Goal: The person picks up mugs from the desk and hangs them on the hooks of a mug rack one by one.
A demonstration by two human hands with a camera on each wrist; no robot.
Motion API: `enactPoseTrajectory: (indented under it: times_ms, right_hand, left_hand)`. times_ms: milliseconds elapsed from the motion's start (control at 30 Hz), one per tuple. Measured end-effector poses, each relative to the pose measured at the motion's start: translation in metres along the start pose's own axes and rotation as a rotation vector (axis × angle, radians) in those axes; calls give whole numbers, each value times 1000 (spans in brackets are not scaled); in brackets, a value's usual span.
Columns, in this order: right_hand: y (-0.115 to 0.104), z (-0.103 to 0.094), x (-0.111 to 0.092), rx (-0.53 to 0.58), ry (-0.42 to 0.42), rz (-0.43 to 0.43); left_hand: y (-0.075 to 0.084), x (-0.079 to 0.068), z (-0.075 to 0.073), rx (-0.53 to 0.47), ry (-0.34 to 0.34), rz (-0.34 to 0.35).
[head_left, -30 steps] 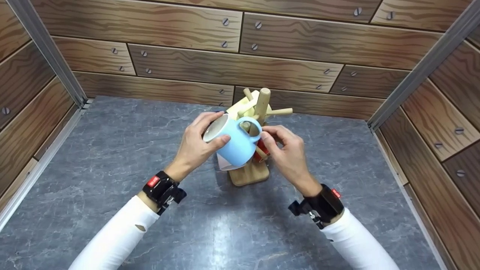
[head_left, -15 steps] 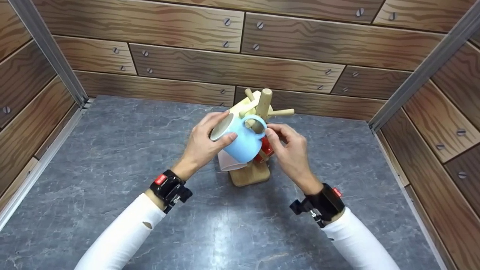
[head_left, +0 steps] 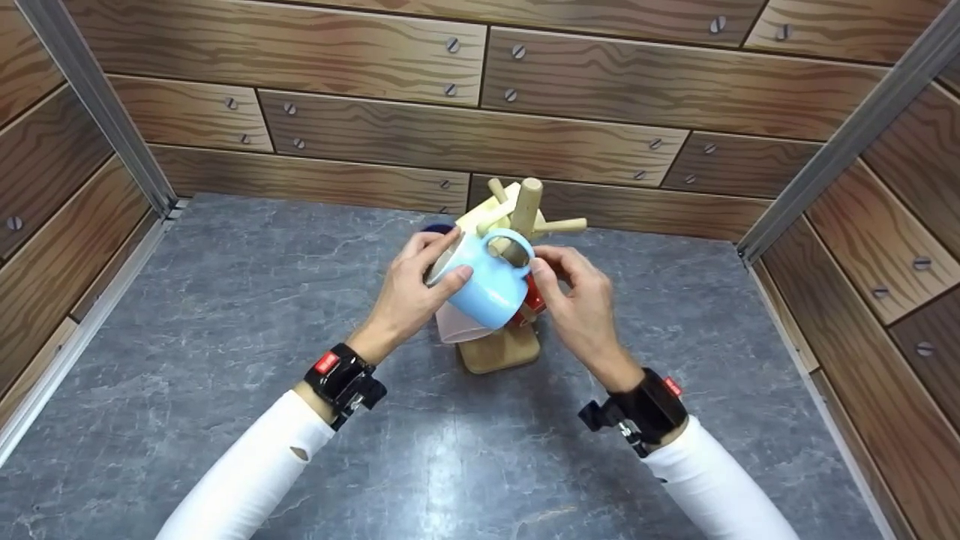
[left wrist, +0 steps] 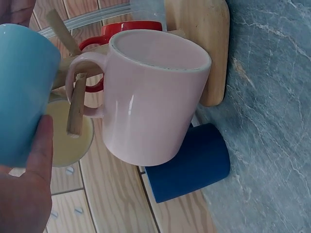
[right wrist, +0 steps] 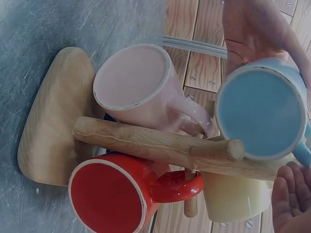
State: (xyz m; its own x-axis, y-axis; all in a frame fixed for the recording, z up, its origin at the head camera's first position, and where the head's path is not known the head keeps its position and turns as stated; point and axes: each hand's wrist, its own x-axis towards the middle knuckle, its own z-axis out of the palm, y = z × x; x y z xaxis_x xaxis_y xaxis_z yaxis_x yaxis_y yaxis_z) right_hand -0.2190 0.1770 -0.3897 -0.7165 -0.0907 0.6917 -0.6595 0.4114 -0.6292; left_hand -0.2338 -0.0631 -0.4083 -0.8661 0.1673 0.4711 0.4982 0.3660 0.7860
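Note:
A light blue mug (head_left: 486, 289) is held tilted in front of a wooden mug tree (head_left: 527, 202), its mouth toward the left. My left hand (head_left: 409, 289) grips it at the rim, thumb on the outer side. My right hand (head_left: 577, 292) pinches its handle with thumb and index finger at the right. The handle overlaps a peg of the tree in the head view; in the right wrist view the mug's base (right wrist: 260, 114) faces the camera beside the peg end (right wrist: 231, 149). A pink mug (left wrist: 150, 104) hangs by its handle on a lower peg (left wrist: 76, 104).
On the same tree hang a red mug (right wrist: 109, 194) and a pale yellow mug (right wrist: 235, 196). A dark blue mug (left wrist: 194, 162) shows behind the pink one. The tree's flat wooden base (head_left: 499, 352) stands on a grey marbled surface (head_left: 300, 247), with wood-patterned walls (head_left: 375, 127) around.
My left hand has moved right with the light blue mug, carrying it closer to the tree's post. The right hand has shifted slightly right with the handle. In the last half second little moved.

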Motion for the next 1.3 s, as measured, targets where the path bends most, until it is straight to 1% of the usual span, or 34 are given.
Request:
enactPoseTrajectory:
  times_ms: [233, 333, 400, 467, 567, 667, 733, 833, 933, 1000, 1167, 1300]
  right_hand:
    - [1, -1, -2, 28, 6, 9]
    - [1, -2, -2, 36, 1, 9]
    - [0, -3, -3, 41, -2, 11]
    - [1, -4, -4, 43, -3, 15]
    - [2, -6, -5, 39, -3, 27]
    - [4, -9, -7, 29, -7, 40]
    - [5, -12, -9, 21, -10, 47]
    - [8, -16, -12, 3, -11, 53]
    - [10, -22, -16, -14, -11, 63]
    - [12, -25, -18, -25, -10, 71]
    - [16, -34, -23, -33, -9, 96]
    - [16, -39, -26, -26, -17, 119]
  left_hand:
    - [-3, -3, 5, -121, -33, -17]
    - [-4, -4, 4, -129, -36, -18]
    - [-4, -5, 3, -117, -30, -10]
    - [-6, -5, -1, -97, -4, 4]
    - [-11, -4, -6, -80, 63, 25]
    - [-18, -3, -13, -78, 115, 30]
    - [-23, -3, -17, -72, 127, 25]
    - [-29, -1, -21, -54, 124, 14]
    - [-34, 2, -24, -26, 110, -6]
    - [-37, 5, -25, 4, 91, -32]
    - [-44, 19, -25, 86, 35, -122]
    - [-49, 29, -22, 130, 2, -189]
